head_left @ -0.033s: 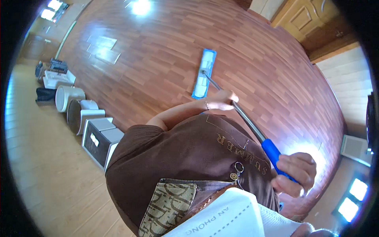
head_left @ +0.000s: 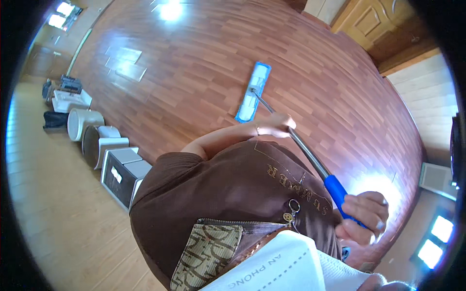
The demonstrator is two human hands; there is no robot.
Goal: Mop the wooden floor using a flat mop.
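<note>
A flat mop rests with its head [head_left: 255, 91], white on top with a blue fringe, on the brown plank floor [head_left: 194, 72] ahead of me. From the middle of the head a thin metal pole [head_left: 310, 154] slants back toward my right side. My left hand [head_left: 275, 124] is closed around the pole partway along, the forearm crossing in front of my body. Farther up, at the blue grip [head_left: 336, 190], my right hand [head_left: 363, 217] is wrapped around the handle's end. That hand covers part of the grip.
Along the left wall stand a grey-and-black box [head_left: 121, 172], a white round container [head_left: 85, 123] and several other items. A wooden door [head_left: 369, 22] is at the far right, and a white box-shaped thing [head_left: 437, 179] stands by the right wall. Bright reflections lie on the floor.
The mop head has turned slightly, its far end shifting a little to the right. My left hand has moved slightly right and nearer along with the pole; both hands keep their hold.
</note>
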